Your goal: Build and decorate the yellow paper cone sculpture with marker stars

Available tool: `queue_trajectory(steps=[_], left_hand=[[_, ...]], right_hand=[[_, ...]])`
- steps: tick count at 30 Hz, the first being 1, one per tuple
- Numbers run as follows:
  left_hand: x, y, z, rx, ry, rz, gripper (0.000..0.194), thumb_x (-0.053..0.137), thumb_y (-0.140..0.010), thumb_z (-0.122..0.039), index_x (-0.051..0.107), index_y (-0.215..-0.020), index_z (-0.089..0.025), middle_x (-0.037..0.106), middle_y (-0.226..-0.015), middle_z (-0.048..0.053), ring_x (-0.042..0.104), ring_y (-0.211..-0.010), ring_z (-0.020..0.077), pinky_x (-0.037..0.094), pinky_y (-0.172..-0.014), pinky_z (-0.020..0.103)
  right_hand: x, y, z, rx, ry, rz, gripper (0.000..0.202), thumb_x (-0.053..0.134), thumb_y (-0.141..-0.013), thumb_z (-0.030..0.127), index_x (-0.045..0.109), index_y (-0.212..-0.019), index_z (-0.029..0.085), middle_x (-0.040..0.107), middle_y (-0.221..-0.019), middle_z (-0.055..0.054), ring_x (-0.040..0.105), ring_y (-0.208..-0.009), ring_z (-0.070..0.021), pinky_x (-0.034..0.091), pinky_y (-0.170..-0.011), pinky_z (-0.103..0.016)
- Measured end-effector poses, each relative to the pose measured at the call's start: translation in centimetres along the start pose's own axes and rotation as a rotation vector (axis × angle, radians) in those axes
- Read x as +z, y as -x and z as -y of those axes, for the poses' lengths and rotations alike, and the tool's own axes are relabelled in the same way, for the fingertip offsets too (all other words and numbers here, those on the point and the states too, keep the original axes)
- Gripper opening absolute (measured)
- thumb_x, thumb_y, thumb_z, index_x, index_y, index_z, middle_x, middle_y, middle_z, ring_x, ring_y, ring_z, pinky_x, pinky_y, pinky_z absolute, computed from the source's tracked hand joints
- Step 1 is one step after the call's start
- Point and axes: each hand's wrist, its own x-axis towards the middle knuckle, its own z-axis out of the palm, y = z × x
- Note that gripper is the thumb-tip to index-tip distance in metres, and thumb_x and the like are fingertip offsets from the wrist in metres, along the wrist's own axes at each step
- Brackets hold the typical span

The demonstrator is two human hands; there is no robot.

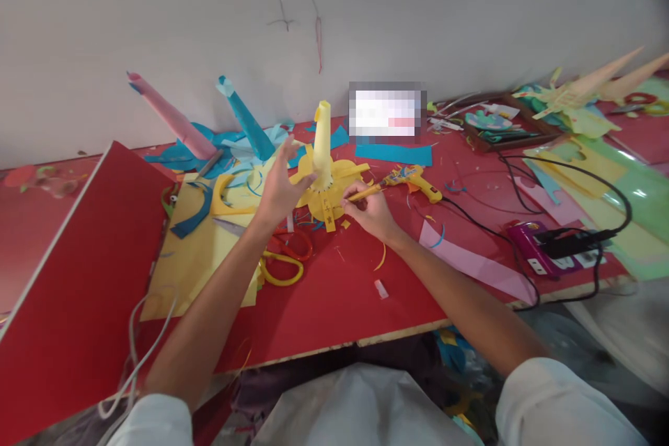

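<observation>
A yellow paper cone point(323, 139) stands upright on a flower-shaped yellow paper base point(342, 174) in the middle of the table. A short yellow strip with dark marks point(329, 214) sticks out from the base towards me. My left hand point(281, 185) is open at the cone's left side, fingers raised and thumb pointing to its foot; whether it touches the paper I cannot tell. At the base's right edge, my right hand point(370, 213) is closed around a yellow pencil point(364, 193), its tip by the paper.
Right of the base lies a yellow glue gun point(418, 181), its cord running to a purple power box point(543, 251). Yellow-handled scissors point(282, 270) and red-handled scissors point(295, 245) lie left. Pink point(180, 118) and blue cones point(245, 122) stand behind. A red panel point(99, 265) rises at left.
</observation>
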Motion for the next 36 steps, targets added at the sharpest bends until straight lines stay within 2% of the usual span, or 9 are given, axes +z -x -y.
queue_trajectory(steps=[2, 5, 7, 10, 16, 25, 29, 33, 36], left_hand=[[0.8, -1.9, -0.2, 0.041, 0.042, 0.07, 0.085, 0.074, -0.088, -0.031, 0.03, -0.16, -0.026, 0.06, -0.147, 0.015, 0.059, -0.135, 0.0282, 0.051, -0.111, 0.047], [1.3, -3.7, -1.0, 0.035, 0.003, 0.12, 0.069, 0.072, -0.088, -0.029, 0.044, -0.152, -0.023, 0.07, -0.131, 0.012, 0.067, -0.122, 0.0281, 0.055, -0.104, 0.045], [1.1, -4.1, -1.7, 0.011, -0.063, 0.077, 0.053, 0.072, -0.088, -0.027, 0.056, -0.138, -0.022, 0.074, -0.119, 0.009, 0.071, -0.111, 0.0267, 0.057, -0.099, 0.044], [0.3, -4.3, -2.2, -0.019, -0.131, -0.038, 0.037, 0.073, -0.088, -0.03, 0.062, -0.122, -0.021, 0.075, -0.11, 0.007, 0.071, -0.102, 0.0248, 0.057, -0.096, 0.042], [-1.4, -4.7, -2.8, 0.047, -0.158, -0.233, 0.038, 0.073, -0.09, -0.047, 0.058, -0.116, -0.023, 0.07, -0.109, 0.005, 0.068, -0.104, 0.0242, 0.056, -0.098, 0.042], [-3.8, -4.5, -5.8, 0.155, -0.233, -0.375, 0.044, 0.08, -0.085, -0.041, 0.054, -0.116, -0.024, 0.061, -0.107, 0.003, 0.064, -0.108, 0.0256, 0.058, -0.098, 0.049], [-2.1, -3.7, -5.9, 0.116, -0.224, -0.298, 0.045, 0.078, -0.088, -0.046, 0.052, -0.117, -0.023, 0.057, -0.11, 0.005, 0.061, -0.115, 0.0288, 0.056, -0.097, 0.05], [0.7, -2.5, -5.1, 0.067, -0.245, -0.246, 0.043, 0.076, -0.09, -0.05, 0.052, -0.115, -0.024, 0.058, -0.105, 0.005, 0.063, -0.104, 0.0258, 0.057, -0.088, 0.046], [2.4, -1.9, -4.5, 0.042, -0.248, -0.208, 0.043, 0.074, -0.091, -0.05, 0.052, -0.118, -0.024, 0.059, -0.102, 0.005, 0.063, -0.097, 0.0239, 0.057, -0.083, 0.044]], right_hand=[[-0.1, 0.1, 0.1, -0.002, 0.008, -0.018, 0.018, 0.066, -0.083, 0.039, 0.058, -0.08, 0.023, 0.055, -0.069, 0.002, 0.045, -0.062, -0.013, 0.036, -0.057, -0.028], [-0.4, 0.2, 0.4, -0.005, 0.011, -0.063, 0.017, 0.065, -0.085, 0.039, 0.059, -0.082, 0.023, 0.056, -0.07, 0.002, 0.047, -0.062, -0.0134, 0.037, -0.058, -0.029], [-0.7, 0.2, 0.7, -0.024, 0.014, -0.1, 0.017, 0.064, -0.086, 0.039, 0.06, -0.083, 0.023, 0.057, -0.07, 0.001, 0.048, -0.062, -0.0135, 0.038, -0.058, -0.029], [-1.1, 0.2, 1.1, -0.071, 0.008, -0.144, 0.018, 0.064, -0.088, 0.04, 0.06, -0.083, 0.023, 0.058, -0.073, 0.0, 0.051, -0.063, -0.0138, 0.039, -0.058, -0.03], [-1.3, 0.8, 1.9, -0.112, 0.025, -0.235, 0.025, 0.062, -0.092, 0.048, 0.059, -0.088, 0.024, 0.061, -0.081, -0.002, 0.057, -0.069, -0.0156, 0.046, -0.063, -0.032], [-1.1, 1.7, 2.8, -0.257, 0.1, -0.375, 0.029, 0.057, -0.098, 0.054, 0.056, -0.094, 0.026, 0.059, -0.079, -0.002, 0.059, -0.066, -0.0154, 0.047, -0.059, -0.031], [-1.0, 2.5, 2.9, -0.275, 0.213, -0.419, 0.028, 0.057, -0.099, 0.053, 0.057, -0.093, 0.026, 0.06, -0.078, -0.003, 0.058, -0.065, -0.0164, 0.047, -0.06, -0.033], [-0.6, 2.7, 2.4, -0.217, 0.223, -0.305, 0.029, 0.055, -0.099, 0.054, 0.057, -0.092, 0.025, 0.058, -0.072, -0.001, 0.052, -0.057, -0.0149, 0.043, -0.057, -0.032], [-0.4, 1.9, 1.7, -0.181, 0.217, -0.229, 0.028, 0.055, -0.099, 0.051, 0.057, -0.091, 0.024, 0.06, -0.077, -0.003, 0.056, -0.064, -0.0162, 0.044, -0.061, -0.032]])
